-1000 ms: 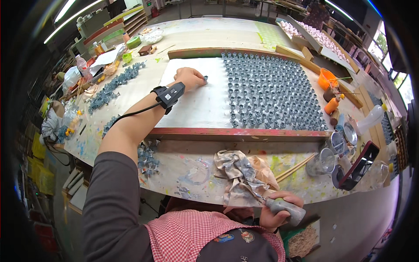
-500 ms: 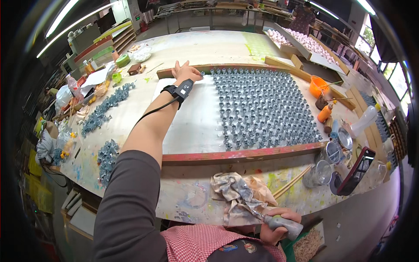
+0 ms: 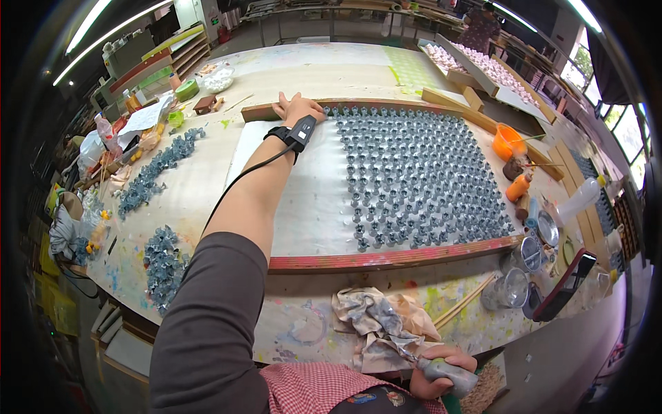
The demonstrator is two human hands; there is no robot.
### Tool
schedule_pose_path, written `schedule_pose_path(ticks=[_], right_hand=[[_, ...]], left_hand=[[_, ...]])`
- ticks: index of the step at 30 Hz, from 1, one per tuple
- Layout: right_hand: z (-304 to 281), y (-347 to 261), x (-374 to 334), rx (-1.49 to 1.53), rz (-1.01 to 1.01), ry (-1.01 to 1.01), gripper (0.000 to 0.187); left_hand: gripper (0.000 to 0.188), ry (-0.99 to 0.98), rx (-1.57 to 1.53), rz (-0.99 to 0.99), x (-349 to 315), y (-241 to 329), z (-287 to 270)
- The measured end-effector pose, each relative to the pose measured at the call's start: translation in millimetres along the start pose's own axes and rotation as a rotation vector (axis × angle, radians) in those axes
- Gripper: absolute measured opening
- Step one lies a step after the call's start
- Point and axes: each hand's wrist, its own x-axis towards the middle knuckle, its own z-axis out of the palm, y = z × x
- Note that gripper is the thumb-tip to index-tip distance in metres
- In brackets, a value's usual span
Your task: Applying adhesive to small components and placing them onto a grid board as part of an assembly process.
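My left hand [image 3: 301,109] reaches to the far edge of a shallow tray with wooden rails [image 3: 386,260]. Its thumb side meets a small blue-grey flower-like piece [image 3: 329,112] at the far left end of the rows; the fingertips are partly hidden, but they seem pinched on it. Many similar pieces [image 3: 420,176] stand upright in close rows on the tray's white sheet. By the near table edge, my right hand [image 3: 445,371] is wrapped round a small grey squeeze bottle [image 3: 448,376] with a thin metal tip. The tip points toward a stained, crumpled cloth [image 3: 376,317].
Loose blue-grey pieces lie in piles [image 3: 164,265] left of the tray. To the right stand an orange cup [image 3: 509,141], an orange bottle [image 3: 518,186], clear cups [image 3: 510,288] and a propped phone [image 3: 565,286]. Wooden sticks [image 3: 465,303] lie beside the cloth. Another person [image 3: 479,29] stands far off.
My left hand has moved slightly right, bringing the small piece up to the end of the far row. My right hand keeps the bottle in nearly the same place.
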Motion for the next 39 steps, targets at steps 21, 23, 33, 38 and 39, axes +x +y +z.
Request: schedule_pose_path(ticks=[21,23,33,38,39], right_hand=[[-17,1,-4,-0.102,-0.027,-0.068,0.047],[-20,1,-10,-0.006,0.025,-0.104,0.046],[-25,4,-7,0.008,0.022,-0.135,0.046],[-22,-4,-4,-0.005,0.030,-0.184,0.046],[-22,-6,-5,0.000,0.050,-0.187,0.048]], left_hand=[[0.028,-0.251,0.063,0.621,-68,-7,-93],[0.034,-0.264,-0.108,0.495,-158,-15,-167],[0.024,-0.298,-0.012,0.345,-391,-72,-208],[0.029,0.043,0.093,0.447,-405,-77,-169],[0.026,0.068,0.125,0.460,-406,-77,-164]])
